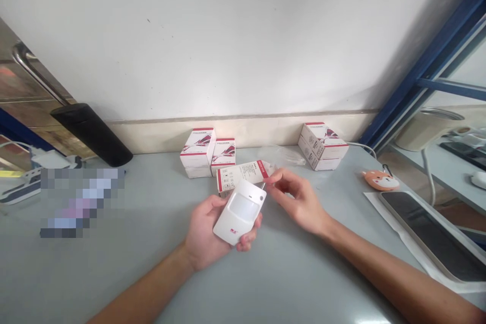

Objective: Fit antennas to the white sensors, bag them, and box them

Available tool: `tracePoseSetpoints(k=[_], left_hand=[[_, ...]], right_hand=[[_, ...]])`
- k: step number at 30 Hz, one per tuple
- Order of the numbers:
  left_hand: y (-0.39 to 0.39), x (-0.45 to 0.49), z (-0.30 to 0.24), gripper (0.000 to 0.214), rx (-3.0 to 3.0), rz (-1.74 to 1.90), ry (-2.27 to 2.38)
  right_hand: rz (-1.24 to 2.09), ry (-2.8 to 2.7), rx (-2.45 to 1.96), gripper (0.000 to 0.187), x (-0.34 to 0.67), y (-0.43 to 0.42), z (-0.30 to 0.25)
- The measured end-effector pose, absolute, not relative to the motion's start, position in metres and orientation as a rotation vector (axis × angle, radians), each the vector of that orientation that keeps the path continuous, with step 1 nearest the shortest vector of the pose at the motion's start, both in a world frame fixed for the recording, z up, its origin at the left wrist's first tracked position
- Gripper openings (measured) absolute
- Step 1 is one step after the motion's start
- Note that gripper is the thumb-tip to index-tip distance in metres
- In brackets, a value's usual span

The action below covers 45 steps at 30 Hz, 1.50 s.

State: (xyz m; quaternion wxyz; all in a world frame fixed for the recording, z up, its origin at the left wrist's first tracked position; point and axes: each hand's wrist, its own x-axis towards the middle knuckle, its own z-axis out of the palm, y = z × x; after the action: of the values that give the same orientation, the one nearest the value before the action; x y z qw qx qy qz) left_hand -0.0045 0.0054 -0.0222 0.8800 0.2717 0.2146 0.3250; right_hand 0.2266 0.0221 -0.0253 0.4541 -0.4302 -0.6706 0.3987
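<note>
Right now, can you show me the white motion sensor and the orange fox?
White motion sensor (243,208), head view, on its front window.
Orange fox figure (380,180), head view, on its middle.

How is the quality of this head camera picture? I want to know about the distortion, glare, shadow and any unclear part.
In the head view, a pixelated patch hides whatever lies on the left of the grey table; wide-angle distortion slants the blue window frame; glare whitens the table's near edge; a soft shadow darkens the wall; the white motion sensor in the left hand stays fairly sharp.
</note>
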Motion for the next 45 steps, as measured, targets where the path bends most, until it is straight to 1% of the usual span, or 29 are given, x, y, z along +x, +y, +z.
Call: tracePoseSetpoints(k=[2, 3, 6, 8, 9, 11, 13, 14, 18, 24, 27, 32, 34, 37, 41, 45], left_hand=[[0.006, -0.003, -0.019, 0.047, 0.573, 0.703, 0.46], [0.006, -0.003, -0.018, 0.046, 0.575, 0.72, 0.469], [0.007, -0.003, -0.014, 0.045, 0.575, 0.752, 0.492], [0.008, -0.004, -0.013, 0.045, 0.576, 0.746, 0.489], [0.008, -0.004, -0.013, 0.045, 0.573, 0.739, 0.482], [0.008, -0.005, -0.014, 0.045, 0.558, 0.725, 0.466], [0.008, -0.006, -0.014, 0.045, 0.538, 0.71, 0.459], [0.008, -0.006, -0.014, 0.045, 0.533, 0.708, 0.46], [0.007, -0.007, -0.013, 0.046, 0.547, 0.722, 0.459], [0.008, -0.01, -0.012, 0.047, 0.527, 0.734, 0.462], [0.008, -0.01, -0.011, 0.047, 0.517, 0.731, 0.46], [0.008, -0.008, -0.008, 0.046, 0.498, 0.727, 0.457], [0.008, -0.007, -0.007, 0.046, 0.505, 0.73, 0.46], [0.008, -0.007, -0.007, 0.044, 0.508, 0.738, 0.45], [0.008, -0.008, -0.009, 0.044, 0.509, 0.729, 0.42], [0.008, -0.008, -0.007, 0.049, 0.542, 0.704, 0.43]], right_hand=[[0.824, -1.795, -1.085, 0.014, 0.231, 0.026, -0.022], [0.676, -1.886, -1.115, 0.018, 0.235, 0.03, -0.021], [0.066, -2.067, -1.305, 0.036, 0.253, 0.045, -0.024], [-0.268, -2.077, -1.459, 0.044, 0.266, 0.056, -0.031], [-0.381, -2.077, -1.516, 0.044, 0.272, 0.061, -0.034], [-0.529, -2.085, -1.588, 0.035, 0.282, 0.067, -0.038], [-0.612, -2.066, -1.621, 0.025, 0.289, 0.07, -0.038], [-0.637, -2.039, -1.628, 0.025, 0.292, 0.07, -0.036], [-0.623, -1.87, -1.573, 0.021, 0.301, 0.071, -0.022], [-0.167, -1.653, -1.405, 0.009, 0.309, 0.074, -0.009], [-0.063, -1.656, -1.265, 0.007, 0.305, 0.073, -0.005], [-0.04, -1.7, -1.073, 0.007, 0.294, 0.064, 0.002], [-0.034, -1.712, -1.031, 0.01, 0.29, 0.061, 0.003], [-0.066, -1.778, -1.003, 0.015, 0.286, 0.059, 0.001], [-0.106, -1.822, -0.988, 0.017, 0.285, 0.058, -0.002], [-0.112, -1.843, -0.96, 0.018, 0.283, 0.057, -0.001]])
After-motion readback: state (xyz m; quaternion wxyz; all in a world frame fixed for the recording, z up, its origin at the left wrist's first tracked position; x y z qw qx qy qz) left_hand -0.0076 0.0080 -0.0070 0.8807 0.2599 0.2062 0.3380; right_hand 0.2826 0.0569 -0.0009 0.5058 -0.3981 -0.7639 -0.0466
